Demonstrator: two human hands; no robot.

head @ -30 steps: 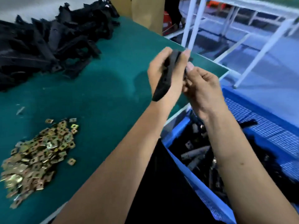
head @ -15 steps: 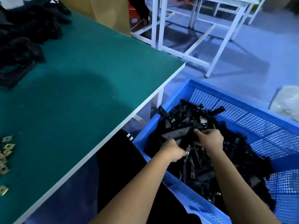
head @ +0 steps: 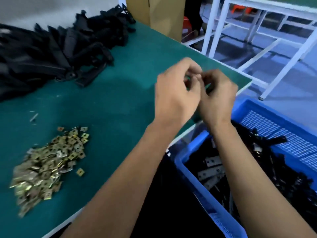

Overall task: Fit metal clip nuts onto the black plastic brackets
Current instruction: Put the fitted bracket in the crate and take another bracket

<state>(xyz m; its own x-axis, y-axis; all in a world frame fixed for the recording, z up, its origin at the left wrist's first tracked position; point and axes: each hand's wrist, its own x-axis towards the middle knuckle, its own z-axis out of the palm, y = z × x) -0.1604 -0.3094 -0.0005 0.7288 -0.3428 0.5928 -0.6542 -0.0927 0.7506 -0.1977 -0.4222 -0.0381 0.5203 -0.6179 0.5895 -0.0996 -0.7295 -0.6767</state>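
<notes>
Both hands meet above the green table [head: 109,100], left hand [head: 176,93] and right hand [head: 217,97] knuckle to knuckle, fingers curled inward; motion blur hides whatever sits between the fingertips, so I cannot tell if either holds anything; down to the left of the hands lies the heap of brass-coloured clip nuts [head: 49,165]; far up-left of them sprawls a pile of black brackets [head: 56,47]; just below-right of the right wrist, the blue crate [head: 192,170] holds more black parts.
</notes>
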